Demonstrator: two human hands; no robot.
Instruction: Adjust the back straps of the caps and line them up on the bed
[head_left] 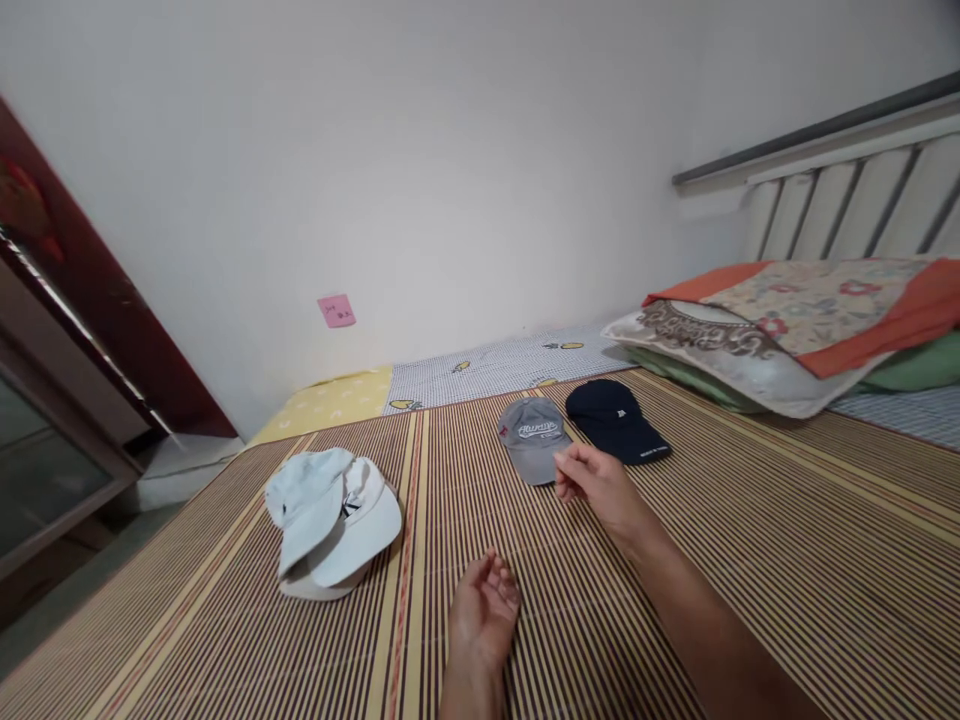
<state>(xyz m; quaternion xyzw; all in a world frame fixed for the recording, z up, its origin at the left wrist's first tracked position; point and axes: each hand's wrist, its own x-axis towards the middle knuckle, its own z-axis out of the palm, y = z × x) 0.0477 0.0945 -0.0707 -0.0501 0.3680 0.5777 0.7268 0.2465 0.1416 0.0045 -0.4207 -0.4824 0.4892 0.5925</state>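
Note:
A grey baseball cap [531, 432] with white lettering on its front lies on the striped mat, its brim toward me. My right hand [592, 482] is closed in a pinch at the right edge of that brim. Just behind and to the right sits a dark navy cap [611, 415], partly covered by my right fingers. Nearer to me, my left hand [484, 605] rests palm up with loosely curled fingers and nothing in it. To its left, several pale caps [319, 505] lie heaped over one another; one white cap [367, 515] bears dark letters.
The striped mat [225, 640] covers the bed. Pillows [780, 370] with a floral, orange-edged cover [832, 300] are piled at the right, before a white radiator [847, 210]. A pink note [336, 311] is stuck to the wall. A dark red door frame [112, 270] stands at the left.

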